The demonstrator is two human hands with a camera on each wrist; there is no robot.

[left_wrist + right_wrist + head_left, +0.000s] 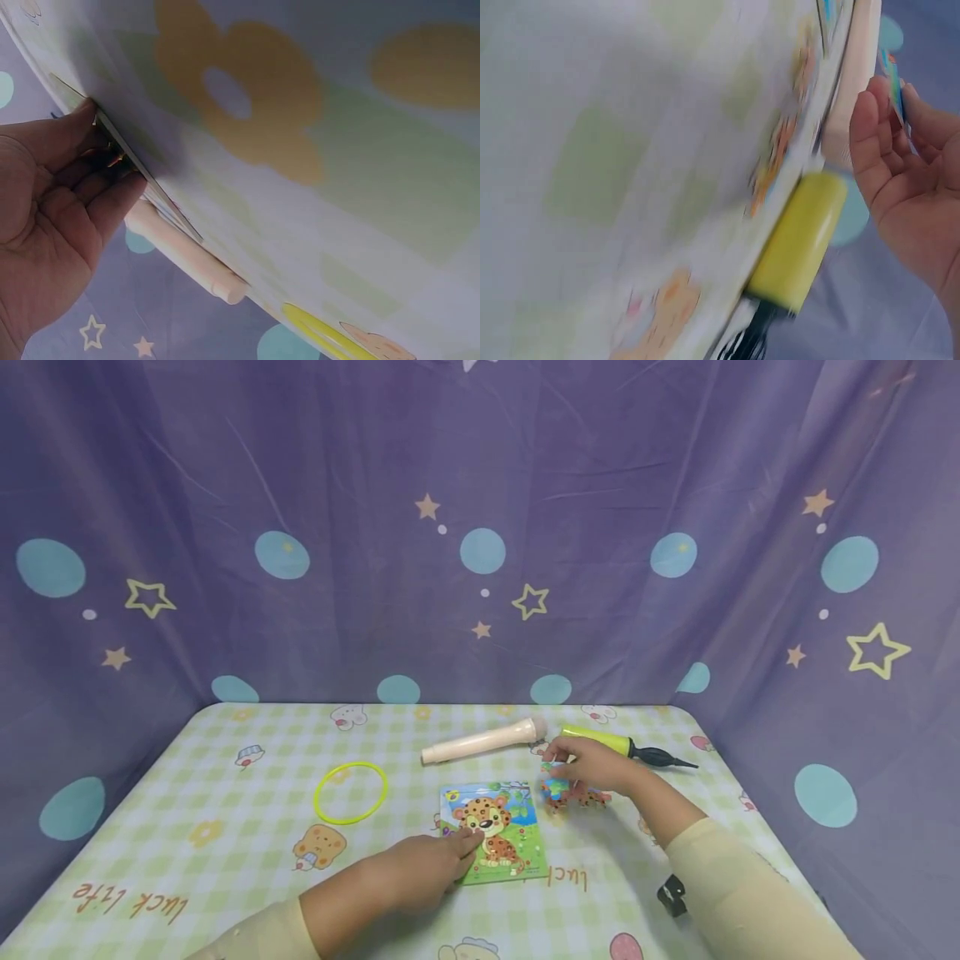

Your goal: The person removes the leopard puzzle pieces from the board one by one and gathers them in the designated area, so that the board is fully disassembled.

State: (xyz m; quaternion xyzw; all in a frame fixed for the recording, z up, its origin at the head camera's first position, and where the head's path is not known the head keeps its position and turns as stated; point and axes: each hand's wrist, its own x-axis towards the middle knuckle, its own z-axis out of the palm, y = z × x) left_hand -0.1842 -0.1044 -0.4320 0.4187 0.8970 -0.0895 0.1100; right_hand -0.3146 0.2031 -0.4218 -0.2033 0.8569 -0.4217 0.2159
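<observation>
A square puzzle board [504, 847] with a spotted cub on grass lies flat on the checked tablecloth. My left hand [427, 870] rests on its lower left part, fingertips touching the surface; the left wrist view has the thumb and fingers of that hand [64, 191] along the board's edge [161, 199]. To the right of the board, my right hand [596, 766] pinches a small blue and green puzzle piece [555, 787] between thumb and fingers, raised off the table. Below that hand lie several loose orange spotted puzzle pieces [588, 797], partly hidden.
A pale pink toy microphone [483, 743] lies behind the board. Farther right is a yellow hand pump [600, 740] with a black nozzle, partly behind my right hand. A yellow ring [316, 797] lies left of the board. Near the right sleeve sits a small black object [671, 895].
</observation>
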